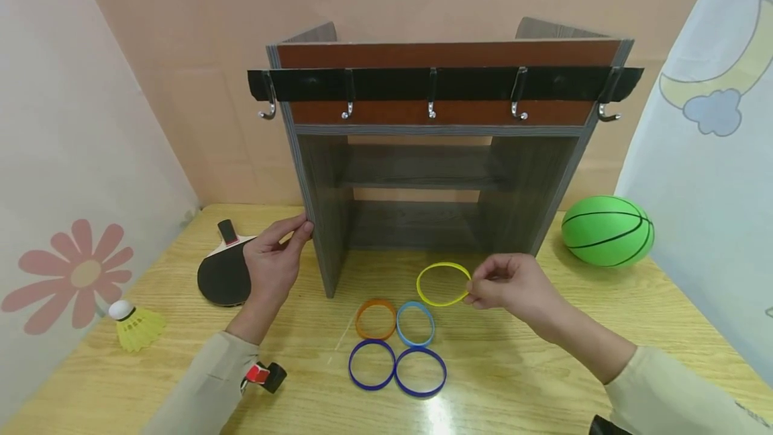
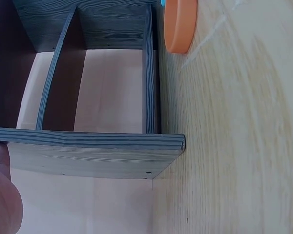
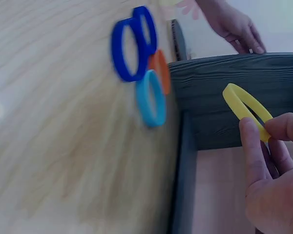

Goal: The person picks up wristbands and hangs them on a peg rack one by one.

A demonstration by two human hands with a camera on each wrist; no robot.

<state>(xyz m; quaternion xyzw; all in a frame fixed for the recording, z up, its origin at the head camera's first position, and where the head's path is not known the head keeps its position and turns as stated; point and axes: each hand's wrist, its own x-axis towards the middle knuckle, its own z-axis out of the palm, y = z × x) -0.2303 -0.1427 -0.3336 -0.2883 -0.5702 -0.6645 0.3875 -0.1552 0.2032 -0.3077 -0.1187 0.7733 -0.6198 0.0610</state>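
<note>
My right hand (image 1: 510, 287) pinches a yellow wristband (image 1: 419, 285) between thumb and fingers, in front of the shelf's lower opening. In the right wrist view the yellow band (image 3: 239, 105) is tilted. The left hand (image 1: 274, 257) grips the left side panel (image 1: 326, 200) of a grey wooden shelf unit by its front edge; in the left wrist view only part of this hand (image 2: 6, 200) shows. Below the yellow band, an orange wristband (image 1: 357, 321), a light blue one (image 1: 432, 324) and two dark blue wristbands (image 1: 350, 364) lie flat on the table.
Across the shelf's upper front runs a black strip (image 1: 389, 84) bearing several metal hooks (image 1: 431, 109). A table tennis paddle (image 1: 223, 277) and a yellow shuttlecock (image 1: 139, 327) lie at left. At right sits a green ball (image 1: 607, 231). Walls stand behind and on both sides.
</note>
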